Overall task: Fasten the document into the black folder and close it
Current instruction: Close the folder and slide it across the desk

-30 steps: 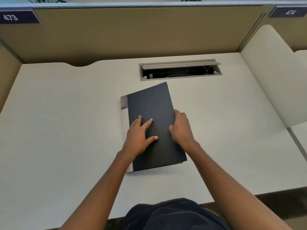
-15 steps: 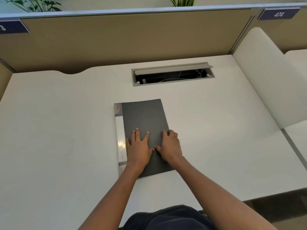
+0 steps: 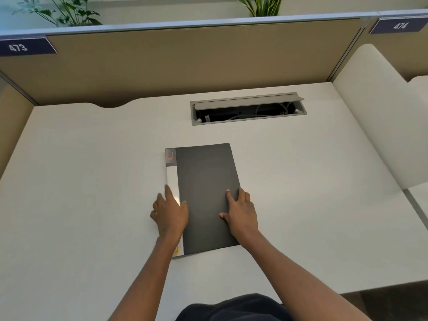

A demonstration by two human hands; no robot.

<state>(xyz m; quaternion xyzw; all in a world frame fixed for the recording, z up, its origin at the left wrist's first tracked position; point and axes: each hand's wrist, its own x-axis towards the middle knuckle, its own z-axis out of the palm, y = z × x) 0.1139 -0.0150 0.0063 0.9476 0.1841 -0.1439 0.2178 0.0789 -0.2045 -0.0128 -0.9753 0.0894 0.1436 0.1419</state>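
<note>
Closest to us is a bit of dark cloth (image 3: 234, 308) at the bottom edge, soft and rounded. Our two bare arms reach out from there over the white desk (image 3: 76, 193), which looks smooth with a very fine grain.

Our left hand (image 3: 170, 213) lies flat with the fingers spread. It rests on the pale strip (image 3: 172, 179) along the left side of the black folder (image 3: 206, 195), and the thumb touches the dark cover. Our right hand (image 3: 240, 214) lies flat too, fingers a little apart, pressing on the right edge of the cover. Neither hand grips anything.

The folder is closed and lies flat in the middle of the desk, a long rectangle turned a little to one side. Its cover is dull and dark, not shiny. The pale strip is glossy and has a small orange mark (image 3: 176, 251) near our end and another near the far end. We cannot read what the marks say.

Farther back is a long grey slot (image 3: 247, 108) cut into the desk, with its thin lid tipped up and cables inside. Behind it stands a tan divider wall (image 3: 185, 63) that looks like cloth. It has dark blue tags, 473 (image 3: 18, 47) on the left and 474 (image 3: 400, 26) on the right. Green leafy plants (image 3: 67, 11) poke up behind the wall.
</note>
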